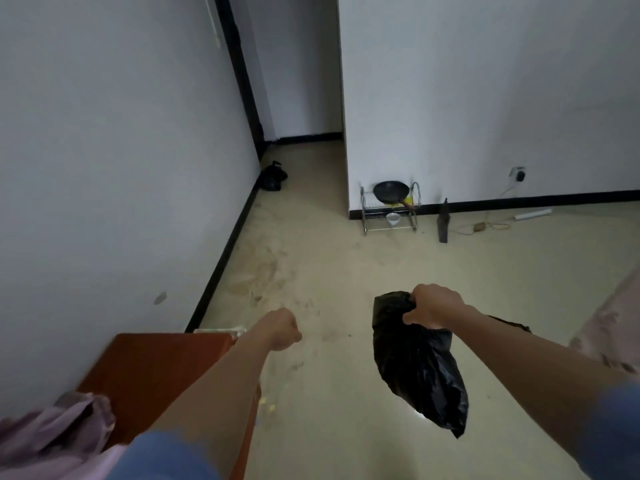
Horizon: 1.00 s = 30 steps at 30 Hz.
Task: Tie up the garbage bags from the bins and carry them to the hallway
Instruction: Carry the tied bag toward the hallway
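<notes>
My right hand (434, 306) grips the gathered top of a black garbage bag (420, 372), which hangs off the floor below my fist. My left hand (282, 329) is stretched forward with its fingers curled into a fist and nothing in it. A second black garbage bag (273, 176), tied at the top, sits on the floor against the left wall at the mouth of the hallway ahead.
A brown wooden cabinet (152, 375) with pink cloth (52, 431) on it stands at the lower left. A chrome rack (389, 211) with a black pan sits by the wall corner. A dark upright object (443, 223) and cables lie along the right wall. Pale floor (311, 258) leads to the hallway.
</notes>
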Available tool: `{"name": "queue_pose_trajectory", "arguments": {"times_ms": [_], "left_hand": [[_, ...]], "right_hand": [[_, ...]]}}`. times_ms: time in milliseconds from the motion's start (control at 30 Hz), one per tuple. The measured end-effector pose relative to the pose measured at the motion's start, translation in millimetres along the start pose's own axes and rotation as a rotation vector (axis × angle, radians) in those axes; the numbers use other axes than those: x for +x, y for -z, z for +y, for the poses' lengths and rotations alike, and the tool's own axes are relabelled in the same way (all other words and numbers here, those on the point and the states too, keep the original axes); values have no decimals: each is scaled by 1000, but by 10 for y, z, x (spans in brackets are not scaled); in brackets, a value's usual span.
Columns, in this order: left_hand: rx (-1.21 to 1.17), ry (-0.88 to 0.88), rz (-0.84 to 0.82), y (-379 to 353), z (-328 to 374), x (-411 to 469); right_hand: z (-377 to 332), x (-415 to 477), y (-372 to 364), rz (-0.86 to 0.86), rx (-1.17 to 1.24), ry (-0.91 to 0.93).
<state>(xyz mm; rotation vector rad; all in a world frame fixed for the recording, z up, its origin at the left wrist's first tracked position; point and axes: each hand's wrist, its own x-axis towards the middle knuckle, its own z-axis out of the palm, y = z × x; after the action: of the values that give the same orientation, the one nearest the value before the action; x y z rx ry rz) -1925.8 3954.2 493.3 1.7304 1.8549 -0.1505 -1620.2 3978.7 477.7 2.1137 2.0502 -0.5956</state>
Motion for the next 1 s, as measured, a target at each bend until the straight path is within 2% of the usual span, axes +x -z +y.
{"name": "queue_pose_trajectory", "arguments": {"times_ms": [167, 367, 600, 800, 1000], "left_hand": [[-120, 24, 75, 719, 313, 1107], [-123, 103, 17, 1413, 159, 2559], [-82, 113, -25, 2405, -62, 4498], [-65, 103, 59, 3583, -67, 5976], [-125, 98, 44, 4294, -23, 7533]], "right_hand": [[-114, 1363, 778, 15, -67, 63], [-502, 3024, 1317, 15, -100, 128], [-1062, 5054, 1741, -23, -94, 101], [-1580, 6478, 2439, -18, -63, 95], [-1880, 8087, 2958, -22, -96, 110]]}}
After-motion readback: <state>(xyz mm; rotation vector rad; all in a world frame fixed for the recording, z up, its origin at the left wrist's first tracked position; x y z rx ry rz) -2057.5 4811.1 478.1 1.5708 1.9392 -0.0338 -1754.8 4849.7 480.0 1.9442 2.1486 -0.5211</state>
